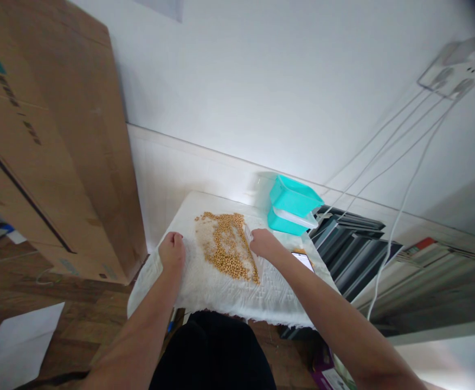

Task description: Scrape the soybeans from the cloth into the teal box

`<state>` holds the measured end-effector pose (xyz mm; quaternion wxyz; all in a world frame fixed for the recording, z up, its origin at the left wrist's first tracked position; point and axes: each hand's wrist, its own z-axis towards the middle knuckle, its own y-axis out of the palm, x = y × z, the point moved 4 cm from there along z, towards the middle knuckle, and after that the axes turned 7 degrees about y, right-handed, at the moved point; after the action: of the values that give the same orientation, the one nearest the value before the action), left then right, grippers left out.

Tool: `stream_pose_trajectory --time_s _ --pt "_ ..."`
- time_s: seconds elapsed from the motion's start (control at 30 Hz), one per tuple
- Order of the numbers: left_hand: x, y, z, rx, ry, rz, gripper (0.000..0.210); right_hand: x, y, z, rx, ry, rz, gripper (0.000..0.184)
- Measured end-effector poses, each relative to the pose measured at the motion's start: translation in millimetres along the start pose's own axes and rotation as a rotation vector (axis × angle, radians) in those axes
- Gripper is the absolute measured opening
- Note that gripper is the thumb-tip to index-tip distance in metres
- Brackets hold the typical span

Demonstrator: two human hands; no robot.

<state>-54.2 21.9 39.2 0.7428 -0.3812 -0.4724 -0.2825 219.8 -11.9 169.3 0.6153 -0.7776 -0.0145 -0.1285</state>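
A pile of small yellow-brown beans (227,245) lies on a white paper towel (225,290) spread over a small table. My left hand (172,249) rests on the towel's left part, fingers curled down onto it, just left of the beans. My right hand (264,242) sits at the right edge of the beans and pinches a fold of the towel there. My forearms reach in from the bottom of the view.
Two stacked teal plastic trays (292,208) stand at the table's back right. A phone (303,260) lies by my right wrist. A large cardboard box (46,135) leans at the left. White cables (400,162) hang from a wall socket (459,67).
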Motion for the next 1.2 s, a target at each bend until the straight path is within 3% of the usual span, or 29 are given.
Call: stream_pose_trajectory --time_s 0.2,0.4,0.63,0.8,1.0,1.2 --pt "-1 1.2 0 -0.027 -0.018 0.006 0.024 31 -17 14 0.056 0.078 0.039 0.038" --pt "-4 6.5 1 -0.052 0.011 0.085 0.027 52 -39 67 0.228 0.057 0.114 0.04" --pt "-3 9.0 2 -0.08 0.057 0.158 0.03 12 -41 153 0.213 -0.021 0.072 0.052" --pt "-3 6.8 3 -0.074 0.064 0.14 0.032 -10 -25 188 0.186 -0.088 0.044 0.06" --pt "-6 5.9 3 -0.081 0.073 0.122 0.032 -15 0 195 0.21 -0.254 0.067 0.055" --pt "-6 4.5 3 -0.062 0.049 0.113 0.032 -20 -4 171 0.204 -0.412 0.076 0.051"
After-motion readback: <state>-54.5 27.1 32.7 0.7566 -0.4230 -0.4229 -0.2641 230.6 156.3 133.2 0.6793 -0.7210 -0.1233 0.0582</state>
